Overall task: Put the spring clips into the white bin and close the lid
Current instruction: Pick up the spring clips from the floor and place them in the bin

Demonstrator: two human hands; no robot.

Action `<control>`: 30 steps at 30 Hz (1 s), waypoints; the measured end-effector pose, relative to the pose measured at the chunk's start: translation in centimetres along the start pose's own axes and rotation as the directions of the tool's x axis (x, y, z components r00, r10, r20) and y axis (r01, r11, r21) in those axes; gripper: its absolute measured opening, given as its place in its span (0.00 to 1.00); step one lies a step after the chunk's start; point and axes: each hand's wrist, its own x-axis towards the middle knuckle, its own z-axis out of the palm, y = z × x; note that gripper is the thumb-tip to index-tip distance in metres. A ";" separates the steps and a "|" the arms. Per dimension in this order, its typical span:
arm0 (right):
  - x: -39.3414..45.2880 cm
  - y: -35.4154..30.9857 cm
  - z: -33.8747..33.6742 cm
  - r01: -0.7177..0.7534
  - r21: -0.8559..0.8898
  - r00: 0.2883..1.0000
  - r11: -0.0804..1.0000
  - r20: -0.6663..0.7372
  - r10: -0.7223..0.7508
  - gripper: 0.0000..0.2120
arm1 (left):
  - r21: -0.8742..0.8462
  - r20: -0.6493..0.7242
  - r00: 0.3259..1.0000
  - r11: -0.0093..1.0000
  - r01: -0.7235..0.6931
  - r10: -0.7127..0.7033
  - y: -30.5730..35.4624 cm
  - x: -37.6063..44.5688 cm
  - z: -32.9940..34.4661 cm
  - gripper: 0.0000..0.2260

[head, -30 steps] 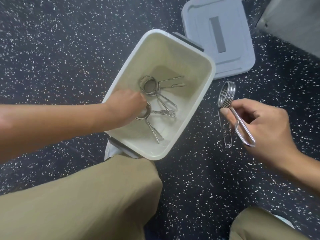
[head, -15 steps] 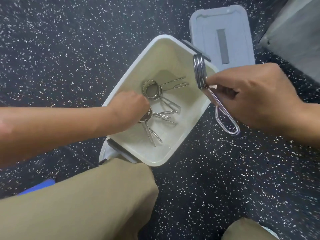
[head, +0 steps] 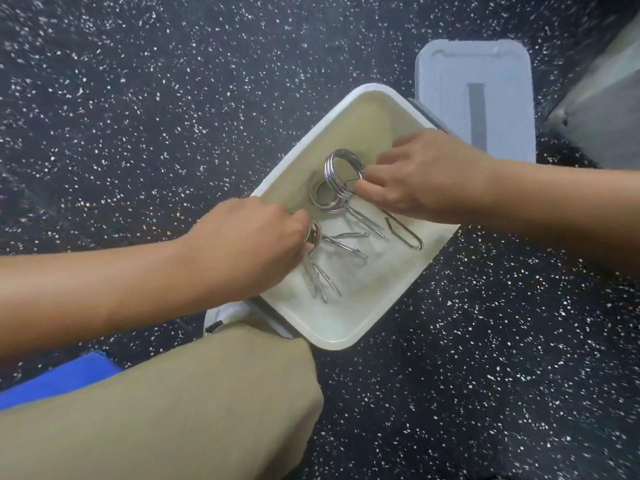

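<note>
The white bin (head: pixel 332 336) sits open on the dark speckled floor. My right hand (head: pixel 420 176) is over the bin, shut on a steel spring clip (head: pixel 344 171); the clip's coil points left and one handle loop pokes out below my palm. My left hand (head: pixel 249 244) reaches into the bin from the left, its fingers closed on the coil of another spring clip (head: pixel 323 268) that lies on the bottom. A third clip (head: pixel 323 197) lies under the held one. The grey lid (head: pixel 476 98) lies flat on the floor just behind the bin.
My left knee in khaki trousers (head: pixel 173 410) is right against the bin's near corner. A blue object (head: pixel 59 379) shows at the lower left. A grey slanted surface (head: pixel 602 98) stands at the upper right beside the lid.
My right hand has carried its spring clip from the floor right of the bin, over the rim and down inside it. My left hand has stayed on the clip in the bin.
</note>
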 end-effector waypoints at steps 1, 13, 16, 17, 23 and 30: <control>0.2 0.2 0.7 0.037 -0.011 0.999 0.999 0.007 -0.037 0.11 | -0.003 -0.008 1.000 1.000 -0.008 0.008 -0.1 -0.4 0.0 0.17; 2.9 -0.5 7.0 0.226 -0.245 0.955 0.943 0.247 -0.165 0.10 | -0.018 -0.003 1.000 1.000 -0.013 0.013 -0.2 -0.2 -0.8 0.17; 3.1 -0.8 7.9 0.190 -0.240 0.949 0.952 0.293 -0.116 0.11 | -0.014 0.018 1.000 1.000 -0.016 0.016 0.0 -0.3 -0.8 0.18; 3.1 -1.0 8.1 0.170 -0.235 0.946 0.957 0.310 -0.092 0.11 | -0.022 0.023 1.000 1.000 -0.013 0.013 0.1 -0.3 -0.8 0.18; 2.9 -1.9 7.7 0.022 -0.175 0.918 0.984 0.394 0.050 0.13 | -0.035 0.007 1.000 0.999 -0.001 0.001 0.1 -0.4 -0.8 0.18; 1.9 -2.3 6.3 -0.216 -0.078 0.927 0.973 0.296 0.229 0.13 | -0.055 -0.033 0.999 0.998 0.010 -0.012 -0.4 0.3 -0.8 0.17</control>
